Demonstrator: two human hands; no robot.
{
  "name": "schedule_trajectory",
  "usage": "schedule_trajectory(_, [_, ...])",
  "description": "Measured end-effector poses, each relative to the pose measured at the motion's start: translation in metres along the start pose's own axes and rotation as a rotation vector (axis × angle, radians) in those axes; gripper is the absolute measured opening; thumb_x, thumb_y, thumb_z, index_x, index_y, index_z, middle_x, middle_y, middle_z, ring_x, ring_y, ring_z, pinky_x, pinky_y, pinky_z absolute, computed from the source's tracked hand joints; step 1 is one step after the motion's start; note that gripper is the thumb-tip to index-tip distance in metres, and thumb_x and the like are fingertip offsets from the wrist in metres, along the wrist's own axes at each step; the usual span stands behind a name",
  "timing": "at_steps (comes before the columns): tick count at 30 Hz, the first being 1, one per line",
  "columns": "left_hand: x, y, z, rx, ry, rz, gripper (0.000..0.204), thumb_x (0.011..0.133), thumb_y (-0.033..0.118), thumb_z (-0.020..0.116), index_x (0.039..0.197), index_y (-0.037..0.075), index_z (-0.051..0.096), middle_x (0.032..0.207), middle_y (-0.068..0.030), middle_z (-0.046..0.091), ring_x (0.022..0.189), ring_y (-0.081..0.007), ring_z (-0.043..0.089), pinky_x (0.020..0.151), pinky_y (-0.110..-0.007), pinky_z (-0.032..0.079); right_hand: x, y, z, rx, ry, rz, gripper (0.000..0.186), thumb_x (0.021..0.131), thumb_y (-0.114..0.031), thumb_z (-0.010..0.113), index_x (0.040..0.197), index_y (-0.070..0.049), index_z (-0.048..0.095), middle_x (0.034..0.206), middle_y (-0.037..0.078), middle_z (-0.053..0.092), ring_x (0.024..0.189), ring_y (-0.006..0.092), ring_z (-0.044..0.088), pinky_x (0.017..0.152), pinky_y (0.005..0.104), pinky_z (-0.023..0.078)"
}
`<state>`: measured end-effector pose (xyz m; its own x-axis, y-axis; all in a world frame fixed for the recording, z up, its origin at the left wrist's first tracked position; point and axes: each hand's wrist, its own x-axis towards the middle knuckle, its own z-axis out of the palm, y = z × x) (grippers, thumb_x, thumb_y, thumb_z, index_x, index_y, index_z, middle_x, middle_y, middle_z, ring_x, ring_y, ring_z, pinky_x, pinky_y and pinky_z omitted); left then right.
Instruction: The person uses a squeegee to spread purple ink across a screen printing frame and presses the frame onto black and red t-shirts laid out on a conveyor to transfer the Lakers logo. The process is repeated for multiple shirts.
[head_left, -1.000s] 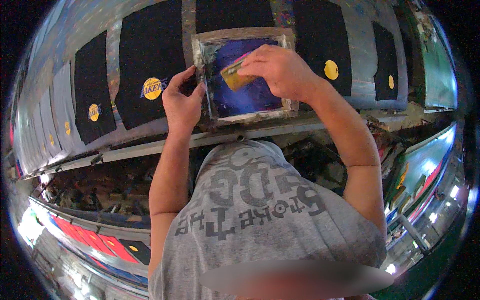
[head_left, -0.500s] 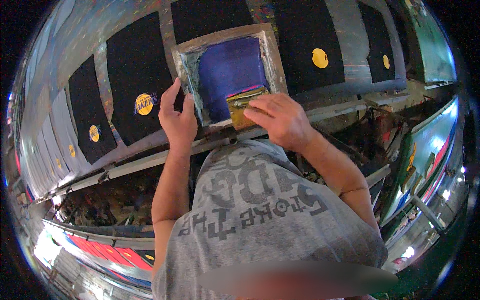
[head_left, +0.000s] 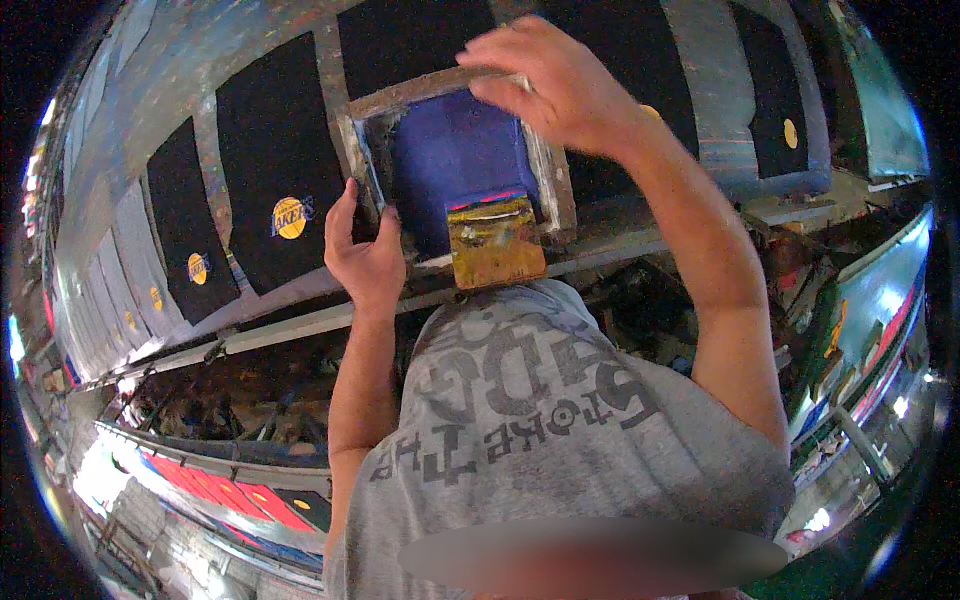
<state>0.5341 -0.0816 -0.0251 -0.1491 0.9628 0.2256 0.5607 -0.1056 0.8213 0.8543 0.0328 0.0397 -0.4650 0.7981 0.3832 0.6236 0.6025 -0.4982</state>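
A screen printing frame (head_left: 562,190) with a purple-blue mesh lies on a black garment on the long board. My left hand (head_left: 366,262) is closed around its left rail, thumb inside and fingers outside. A squeegee (head_left: 497,250) with a yellow, paint-stained handle stands by itself at the near right of the mesh, its handle tilted toward me over the near rail. Above the far right corner of the frame is my right hand (head_left: 560,88), empty, with fingers stretched out and apart. It hides part of the far rail.
Black garment pieces with yellow round prints (head_left: 292,217) lie along the board on both sides of the frame. Grey pieces (head_left: 110,275) follow at the far left. A metal rail (head_left: 270,328) edges the board. Another board with red pieces (head_left: 215,490) is at the lower left.
My right hand has let go of the squeegee and moved away from me to the frame's far corner. The squeegee stays at the near side. My left hand keeps the left rail.
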Motion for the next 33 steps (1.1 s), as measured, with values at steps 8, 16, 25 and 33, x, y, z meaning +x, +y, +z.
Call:
schedule_trajectory(8, [-0.008, 0.007, -0.002, -0.056, 0.068, -0.023, 0.056, 0.088, -0.008, 0.082, 0.143, -0.006, 0.070, 0.134, -0.0133, 0.075, 0.120, -0.0182, 0.071, 0.108, -0.033, 0.054, 0.106, 0.078, 0.029, 0.289, -0.619, 0.335, 0.072, 0.113, -0.064, 0.053, 0.125, 0.002, 0.079, 0.127, 0.025, 0.078, 0.119, 0.0412, 0.073, 0.103, 0.0530, 0.056])
schedule_trajectory(16, [-0.009, 0.018, -0.062, -0.330, 0.247, -0.182, 0.063, 0.089, -0.009, 0.082, 0.149, -0.010, 0.064, 0.144, -0.0195, 0.072, 0.127, -0.0269, 0.072, 0.113, -0.042, 0.056, 0.116, 0.105, 0.034, 0.334, -0.692, 0.315, 0.071, 0.113, -0.064, 0.054, 0.118, 0.001, 0.082, 0.119, 0.023, 0.080, 0.112, 0.0356, 0.074, 0.099, 0.0500, 0.055])
schedule_trajectory(25, [-0.054, 0.036, -0.201, -0.429, 0.562, -0.215, 0.070, 0.086, -0.001, 0.078, 0.154, -0.002, 0.062, 0.148, -0.0179, 0.069, 0.130, -0.0330, 0.069, 0.113, -0.048, 0.056, 0.094, 0.106, 0.062, 0.207, -0.393, 0.244, 0.059, 0.108, -0.060, 0.063, 0.111, -0.005, 0.082, 0.105, 0.018, 0.082, 0.098, 0.0372, 0.077, 0.094, 0.0488, 0.059])
schedule_trajectory(33, [-0.082, 0.014, -0.251, -0.454, 0.672, -0.204, 0.065, 0.087, -0.004, 0.074, 0.151, 0.000, 0.064, 0.148, -0.0157, 0.070, 0.132, -0.0319, 0.067, 0.118, -0.049, 0.052, 0.054, 0.057, 0.005, 0.182, -0.183, 0.252, 0.045, 0.114, -0.036, 0.064, 0.139, 0.000, 0.074, 0.127, 0.016, 0.082, 0.119, 0.0224, 0.077, 0.105, 0.0374, 0.058])
